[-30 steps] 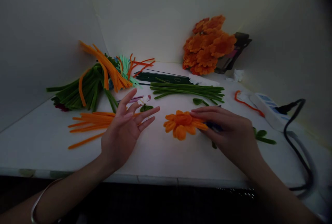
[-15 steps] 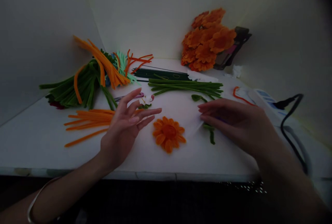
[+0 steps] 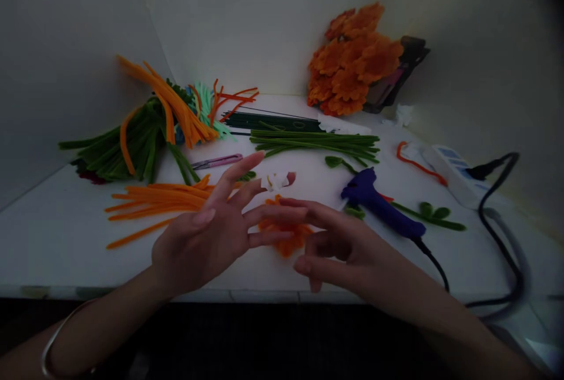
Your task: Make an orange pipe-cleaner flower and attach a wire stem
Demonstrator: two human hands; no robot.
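My left hand (image 3: pixel 207 236) hovers palm up over the white table (image 3: pixel 66 233), fingers spread, holding nothing. My right hand (image 3: pixel 339 248) has come in from the right and its stretched index finger touches the left hand's fingertips; it holds nothing I can see. An orange pipe-cleaner flower (image 3: pixel 286 236) lies flat on the table beneath and behind both hands, mostly hidden by the fingers. A blue glue gun (image 3: pixel 381 204) lies on the table to the right of the hands, its black cord trailing toward the front edge.
Loose orange pipe cleaners (image 3: pixel 150 201) lie left of my hands. Green and orange bundles (image 3: pixel 141 127), green stems (image 3: pixel 317 142) and small scissors (image 3: pixel 218 161) lie behind. A bunch of orange flowers (image 3: pixel 352 63) leans in the back corner. A white power strip (image 3: pixel 453 171) and cable sit right.
My right hand let go of the orange flower, which now lies flat on the table, and moved left to meet the left hand. The glue gun it had covered is now exposed.
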